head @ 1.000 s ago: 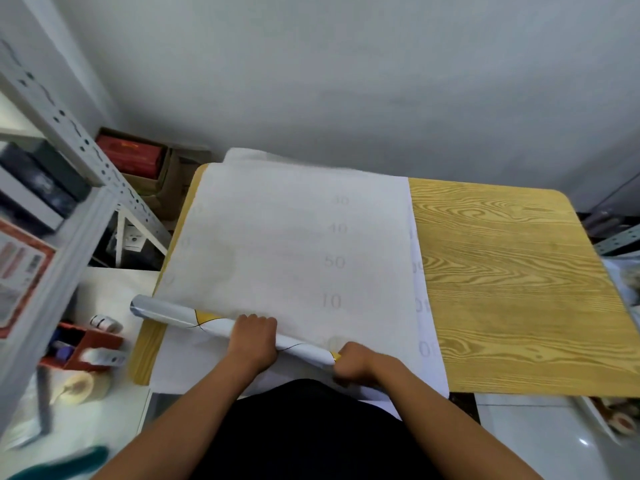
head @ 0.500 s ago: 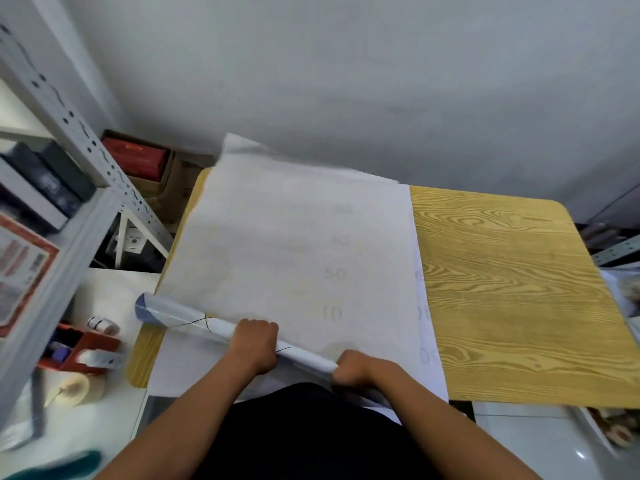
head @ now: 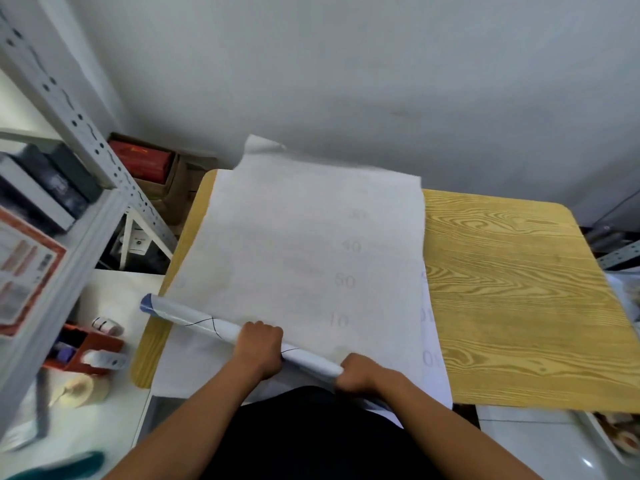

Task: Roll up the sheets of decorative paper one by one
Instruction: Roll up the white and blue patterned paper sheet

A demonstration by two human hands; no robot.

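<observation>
From the head cam, we've got the thin white decorative paper sheet spread on the yellow wood-grain desk, just beyond our hands. It looks light, floppy and easy to crease, so we'd grab the rolled white tube, not the loose edge. Left hand wraps the tube mid-length, and right hand is clenched around its near end.
</observation>
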